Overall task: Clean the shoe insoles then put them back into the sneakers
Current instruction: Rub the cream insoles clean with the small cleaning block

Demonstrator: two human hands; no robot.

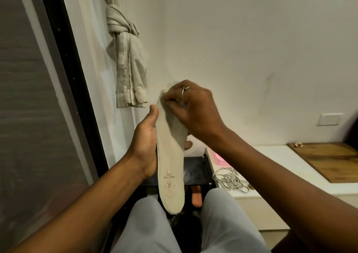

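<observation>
I hold a long cream insole [170, 167] upright in front of me, printed heel end down between my knees. My left hand [146, 142] grips its left edge, thumb up along the side and fingertips showing behind on the right. My right hand [193, 109], wearing a ring, presses a pale wipe or cloth [177, 125] against the insole's toe end. An orange insole-like piece [196, 196] lies low between my legs. No sneaker is plainly visible.
A knotted beige curtain [126, 59] hangs at the left by a dark window frame. To the right, a white low cabinet [271, 156] carries tangled grey laces [230, 179], a pink item [219, 159] and a wooden board [329, 159]. A dark shelf [195, 167] stands ahead.
</observation>
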